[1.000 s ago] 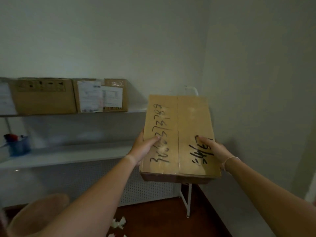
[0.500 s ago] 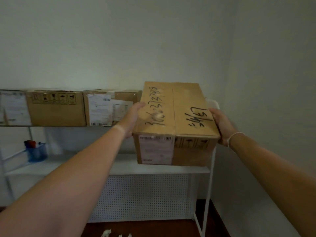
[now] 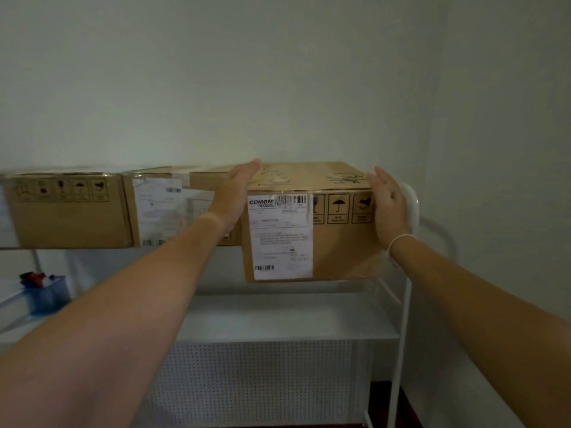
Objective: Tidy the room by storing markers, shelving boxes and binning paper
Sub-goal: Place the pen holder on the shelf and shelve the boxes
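Note:
A brown cardboard box [image 3: 340, 242] with a white shipping label and black handwriting on top is at upper-shelf height, at the right end of the white rack. My left hand [image 3: 231, 196] presses flat on its left side, and my right hand [image 3: 387, 208] on its right side. The box's front end sticks out toward me, past the shelf's front. Two more cardboard boxes [image 3: 66, 211] [image 3: 157, 208] stand on the same shelf to its left. A blue pen holder [image 3: 46, 291] with markers sits on the lower shelf at the far left.
The white metal rack [image 3: 404, 304] stands in the room's corner, its right post close to the right wall. Its lower shelf [image 3: 278, 319] runs beneath the box, with a perforated white panel [image 3: 262, 381] below. A strip of dark floor shows at the bottom right.
Both hands have lifted the box from chest height up to the upper shelf and turned it level. Its labelled end now faces me. My view has risen with it.

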`<state>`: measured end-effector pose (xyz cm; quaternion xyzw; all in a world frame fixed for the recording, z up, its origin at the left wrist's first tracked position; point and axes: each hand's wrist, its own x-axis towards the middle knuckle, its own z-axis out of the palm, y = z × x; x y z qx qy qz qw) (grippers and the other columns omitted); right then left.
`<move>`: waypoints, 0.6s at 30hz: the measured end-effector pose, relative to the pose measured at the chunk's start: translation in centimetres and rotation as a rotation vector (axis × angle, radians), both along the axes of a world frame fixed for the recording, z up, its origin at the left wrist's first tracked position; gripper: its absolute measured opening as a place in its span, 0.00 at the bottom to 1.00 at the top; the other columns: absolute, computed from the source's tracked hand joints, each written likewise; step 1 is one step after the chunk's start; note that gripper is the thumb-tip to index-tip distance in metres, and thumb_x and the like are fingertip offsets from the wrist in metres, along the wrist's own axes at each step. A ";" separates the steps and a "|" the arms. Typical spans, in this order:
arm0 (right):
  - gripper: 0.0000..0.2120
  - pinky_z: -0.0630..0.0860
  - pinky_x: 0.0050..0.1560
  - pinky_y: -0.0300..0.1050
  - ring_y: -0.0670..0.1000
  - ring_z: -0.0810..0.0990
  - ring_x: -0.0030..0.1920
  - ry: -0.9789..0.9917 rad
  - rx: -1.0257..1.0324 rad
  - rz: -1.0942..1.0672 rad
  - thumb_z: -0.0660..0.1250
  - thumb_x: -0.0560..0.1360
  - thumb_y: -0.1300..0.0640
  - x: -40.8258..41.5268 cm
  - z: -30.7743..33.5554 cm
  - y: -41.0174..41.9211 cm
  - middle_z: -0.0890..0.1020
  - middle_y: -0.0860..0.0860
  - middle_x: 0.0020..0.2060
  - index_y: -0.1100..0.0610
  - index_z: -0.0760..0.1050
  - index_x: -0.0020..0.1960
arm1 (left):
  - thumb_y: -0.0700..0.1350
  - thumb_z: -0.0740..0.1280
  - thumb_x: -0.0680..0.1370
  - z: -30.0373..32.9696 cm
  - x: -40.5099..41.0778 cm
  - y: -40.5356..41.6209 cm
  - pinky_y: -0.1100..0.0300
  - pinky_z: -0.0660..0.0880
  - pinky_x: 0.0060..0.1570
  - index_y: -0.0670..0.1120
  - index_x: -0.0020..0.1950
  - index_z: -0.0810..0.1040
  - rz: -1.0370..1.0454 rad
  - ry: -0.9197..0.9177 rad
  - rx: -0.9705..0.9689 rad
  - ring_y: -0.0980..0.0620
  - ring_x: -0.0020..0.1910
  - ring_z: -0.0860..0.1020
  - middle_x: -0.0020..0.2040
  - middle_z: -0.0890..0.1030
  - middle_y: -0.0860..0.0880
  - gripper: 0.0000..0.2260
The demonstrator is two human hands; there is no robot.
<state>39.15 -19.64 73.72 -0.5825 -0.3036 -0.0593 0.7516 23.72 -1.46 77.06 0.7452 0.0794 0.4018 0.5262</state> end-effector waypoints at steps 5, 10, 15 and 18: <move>0.33 0.61 0.66 0.40 0.50 0.62 0.72 -0.218 -0.075 -0.210 0.66 0.73 0.44 2.5 1.3 1.9 0.63 0.48 0.74 0.48 0.58 0.74 | 0.60 0.65 0.74 2.1 1.4 2.6 0.54 0.67 0.65 0.49 0.63 0.75 0.330 0.130 0.717 0.53 0.65 0.71 0.66 0.75 0.50 0.22; 0.30 0.63 0.71 0.53 0.52 0.62 0.73 -0.556 -0.240 -0.441 0.66 0.73 0.43 4.8 2.3 4.3 0.65 0.52 0.73 0.52 0.63 0.71 | 0.66 0.59 0.72 3.3 2.8 4.7 0.54 0.70 0.59 0.47 0.60 0.79 0.472 0.145 1.039 0.50 0.59 0.77 0.59 0.82 0.49 0.28; 0.25 0.63 0.68 0.49 0.52 0.63 0.72 -0.612 -0.330 -0.412 0.65 0.73 0.43 6.9 2.1 7.7 0.66 0.52 0.72 0.52 0.70 0.68 | 0.67 0.46 0.74 2.4 5.0 8.3 0.53 0.78 0.43 0.49 0.53 0.82 0.525 0.245 1.135 0.51 0.40 0.81 0.43 0.84 0.50 0.32; 0.25 0.64 0.67 0.47 0.52 0.65 0.72 -0.624 -0.330 -0.426 0.66 0.73 0.43 8.4 2.0 9.2 0.68 0.53 0.71 0.52 0.71 0.67 | 0.65 0.45 0.74 2.0 6.5 9.5 0.54 0.79 0.39 0.49 0.54 0.82 0.505 0.215 1.097 0.51 0.37 0.81 0.41 0.85 0.50 0.32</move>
